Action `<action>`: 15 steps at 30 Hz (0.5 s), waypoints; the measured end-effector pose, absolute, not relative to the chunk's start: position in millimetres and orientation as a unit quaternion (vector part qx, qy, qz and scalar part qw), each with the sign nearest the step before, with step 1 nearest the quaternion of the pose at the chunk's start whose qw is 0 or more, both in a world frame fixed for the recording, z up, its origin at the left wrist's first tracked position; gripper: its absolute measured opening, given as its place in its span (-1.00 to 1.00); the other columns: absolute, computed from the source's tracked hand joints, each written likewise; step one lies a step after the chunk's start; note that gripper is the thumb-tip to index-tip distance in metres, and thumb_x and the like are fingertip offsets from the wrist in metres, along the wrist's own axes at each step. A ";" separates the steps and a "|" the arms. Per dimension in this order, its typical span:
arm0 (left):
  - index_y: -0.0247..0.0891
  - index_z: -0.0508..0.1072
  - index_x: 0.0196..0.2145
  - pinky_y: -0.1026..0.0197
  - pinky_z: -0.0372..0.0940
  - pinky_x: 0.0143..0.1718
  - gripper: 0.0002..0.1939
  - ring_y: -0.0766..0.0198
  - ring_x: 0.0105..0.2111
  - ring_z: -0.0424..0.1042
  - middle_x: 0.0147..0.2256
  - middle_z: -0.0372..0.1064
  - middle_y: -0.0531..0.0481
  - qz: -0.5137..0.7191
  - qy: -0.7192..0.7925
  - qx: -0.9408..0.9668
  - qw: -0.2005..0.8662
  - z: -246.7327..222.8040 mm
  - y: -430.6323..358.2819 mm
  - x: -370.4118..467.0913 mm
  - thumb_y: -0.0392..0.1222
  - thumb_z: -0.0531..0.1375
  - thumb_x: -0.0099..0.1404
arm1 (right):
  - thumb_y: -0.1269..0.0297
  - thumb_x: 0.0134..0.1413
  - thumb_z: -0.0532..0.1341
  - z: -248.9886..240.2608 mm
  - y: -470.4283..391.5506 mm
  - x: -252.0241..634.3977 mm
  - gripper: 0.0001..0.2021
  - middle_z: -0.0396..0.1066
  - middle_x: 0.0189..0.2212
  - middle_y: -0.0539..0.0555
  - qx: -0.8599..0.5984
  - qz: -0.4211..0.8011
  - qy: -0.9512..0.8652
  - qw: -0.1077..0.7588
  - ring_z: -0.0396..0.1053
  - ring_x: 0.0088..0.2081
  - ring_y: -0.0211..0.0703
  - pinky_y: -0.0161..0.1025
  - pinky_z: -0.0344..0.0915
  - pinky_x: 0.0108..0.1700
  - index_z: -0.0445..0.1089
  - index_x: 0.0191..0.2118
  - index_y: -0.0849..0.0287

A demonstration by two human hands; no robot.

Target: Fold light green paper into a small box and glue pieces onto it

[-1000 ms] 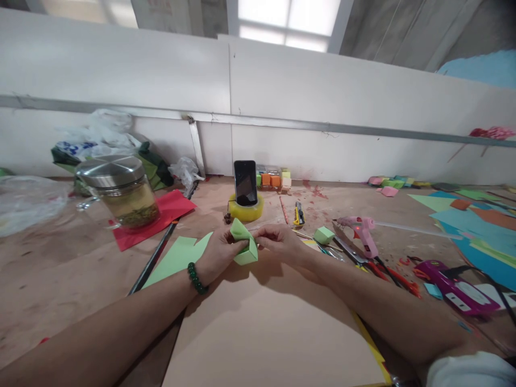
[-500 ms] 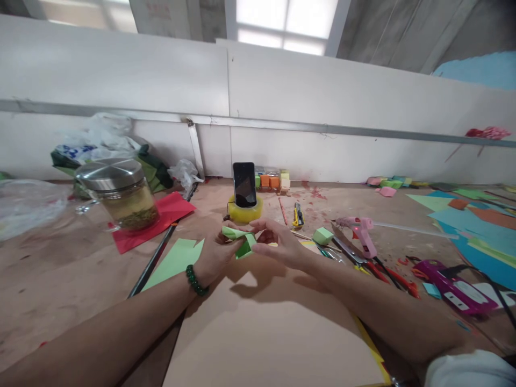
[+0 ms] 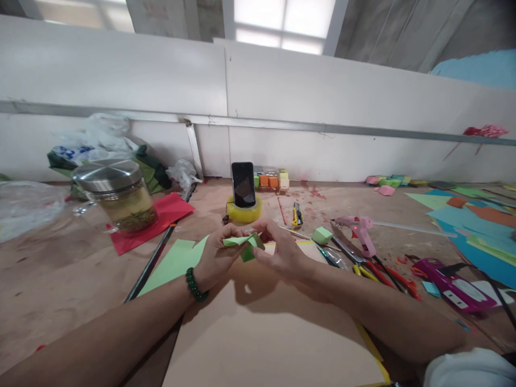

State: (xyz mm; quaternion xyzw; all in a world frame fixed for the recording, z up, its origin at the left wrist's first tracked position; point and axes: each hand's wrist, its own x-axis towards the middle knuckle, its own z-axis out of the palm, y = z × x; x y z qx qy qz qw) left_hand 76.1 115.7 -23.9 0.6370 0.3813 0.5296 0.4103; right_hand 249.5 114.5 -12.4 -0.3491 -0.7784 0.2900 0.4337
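White board panels back a stained brown table [image 3: 36, 285], a metal rail running across them. Left hand [image 3: 221, 252] and right hand [image 3: 278, 250] close together above the near middle of the table, over a pale board [image 3: 274, 338]; both pinch one folded green paper piece [image 3: 250, 248] between fingers and thumbs. Phone [image 3: 243, 184] upright at a yellow tape roll [image 3: 244, 209], just beyond the hands. Green paper block [image 3: 322, 235] right of them, pink glue gun [image 3: 360, 232] farther right. Lidded glass jar [image 3: 121, 196] on red paper [image 3: 173, 210], toward the left.
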 end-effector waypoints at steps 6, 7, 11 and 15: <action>-0.28 0.55 -0.32 0.13 0.38 -0.22 -0.71 0.10 -0.25 0.50 -0.25 0.54 -0.15 0.528 0.370 0.665 0.376 -25.1 116.7 77.2 -0.01 0.32 0.08 | 0.38 0.03 0.17 -13.1 116.7 252.0 -0.80 0.42 -0.30 0.06 -0.344 0.281 -0.792 0.419 0.35 -0.34 -0.22 -0.25 0.32 -0.26 0.33 -0.17 0.17; -0.28 0.57 -0.31 0.11 0.38 -0.19 -0.72 0.07 -0.22 0.50 -0.22 0.54 -0.17 0.532 0.366 0.670 0.366 -25.6 116.8 77.3 -0.03 0.32 0.08 | 0.36 0.05 0.17 -12.8 116.7 252.1 -0.82 0.42 -0.31 0.07 -0.347 0.284 -0.791 0.417 0.35 -0.35 -0.22 -0.25 0.31 -0.26 0.33 -0.17 0.18; -0.31 0.57 -0.34 0.13 0.39 -0.22 -0.74 0.09 -0.26 0.51 -0.27 0.54 -0.17 0.544 0.385 0.655 0.356 -27.2 116.5 77.8 -0.05 0.32 0.07 | 0.35 0.08 0.16 -9.7 116.1 251.6 -0.84 0.46 -0.32 0.06 -0.351 0.286 -0.793 0.408 0.37 -0.35 -0.22 -0.25 0.32 -0.25 0.38 -0.19 0.18; -0.31 0.51 -0.36 0.20 0.39 -0.35 -0.72 0.17 -0.37 0.50 -0.37 0.53 -0.09 0.534 0.410 0.632 0.384 -27.1 115.4 79.0 -0.05 0.33 0.05 | 0.39 0.06 0.15 -7.3 117.5 251.4 -0.85 0.50 -0.32 0.06 -0.341 0.268 -0.807 0.402 0.40 -0.30 -0.19 -0.25 0.32 -0.22 0.45 -0.25 0.17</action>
